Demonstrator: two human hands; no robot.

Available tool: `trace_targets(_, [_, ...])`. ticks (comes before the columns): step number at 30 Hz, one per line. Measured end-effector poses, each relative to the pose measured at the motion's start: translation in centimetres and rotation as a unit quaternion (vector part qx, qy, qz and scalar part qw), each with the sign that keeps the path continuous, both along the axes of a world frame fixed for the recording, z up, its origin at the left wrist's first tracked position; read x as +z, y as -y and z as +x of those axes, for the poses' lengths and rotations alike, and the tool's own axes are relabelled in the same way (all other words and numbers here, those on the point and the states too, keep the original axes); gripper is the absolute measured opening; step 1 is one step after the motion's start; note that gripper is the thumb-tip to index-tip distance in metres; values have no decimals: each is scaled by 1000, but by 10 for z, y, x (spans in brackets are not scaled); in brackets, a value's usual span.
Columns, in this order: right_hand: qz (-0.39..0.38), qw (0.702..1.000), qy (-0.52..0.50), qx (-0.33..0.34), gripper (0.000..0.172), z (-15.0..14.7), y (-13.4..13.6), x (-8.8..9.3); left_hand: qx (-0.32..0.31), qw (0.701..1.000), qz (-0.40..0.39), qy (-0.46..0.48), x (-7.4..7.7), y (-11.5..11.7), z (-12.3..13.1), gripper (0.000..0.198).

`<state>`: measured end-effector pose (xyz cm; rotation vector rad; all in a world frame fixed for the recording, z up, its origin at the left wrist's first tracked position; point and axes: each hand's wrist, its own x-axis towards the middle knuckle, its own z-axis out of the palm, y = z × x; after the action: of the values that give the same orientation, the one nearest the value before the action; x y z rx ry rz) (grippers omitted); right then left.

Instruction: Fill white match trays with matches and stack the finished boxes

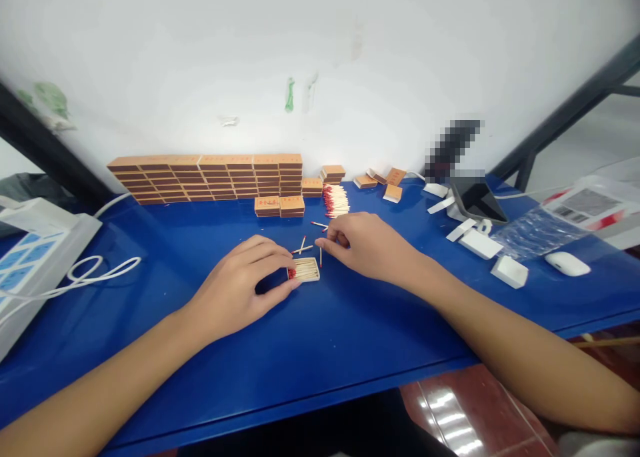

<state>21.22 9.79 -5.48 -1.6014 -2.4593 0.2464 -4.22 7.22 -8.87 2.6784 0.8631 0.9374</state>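
My left hand (pixel 245 280) grips the left end of a small white matchbox tray (pixel 318 278) between thumb and fingers. Red-headed matches (pixel 305 268) fill the tray, their heads toward that hand. Just beyond the tray, my right hand (pixel 357 240) is closed, thumb and fingertips brought together above the table. Whatever those fingertips hold, if anything, cannot be made out. Several loose matches (pixel 302 245) lie scattered between the tray and my right hand. Behind that hand is a heap of matches (pixel 337 201), red heads to the left.
A wall of stacked matchboxes (pixel 210 180) stands along the back, with two shorter stacks (pixel 279 206) before it. More matchbox pieces (pixel 393 191) lie at back right. A power strip (pixel 35 257) with white cables is at left. A dark device (pixel 479 199) and white earbud case (pixel 567 263) sit right.
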Motion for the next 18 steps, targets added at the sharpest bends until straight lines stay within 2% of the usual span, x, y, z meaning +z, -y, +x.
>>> trace_targets(3, [-41, 999, 3, -1, 31, -1, 0, -4, -8, 1000, 2, 3, -1, -1, 0, 9])
trace_targets(7, [-85, 996, -2, -4, 20, -5, 4, -2, 7, 1000, -6, 0, -1, -1, 1, 11])
trace_targets(11, [-67, 998, -6, 7, 14, -2, 4, 1, 16, 1000, -13, -1, 0, -1, 2, 13])
trace_targets(13, [-48, 997, -7, 53, 10, 3, 2, 1, 12, 1000, -11, 1, 1, -1, 2, 13])
trace_targets(16, [-66, 987, 6, 148, 33, 11, -1, 2, 1, 1000, -8, 3, 0, 0, 3, 12])
trace_targets(18, [-81, 982, 10, 172, 37, 17, -2, 4, -6, 1000, -8, 5, 0, 0, 3, 13])
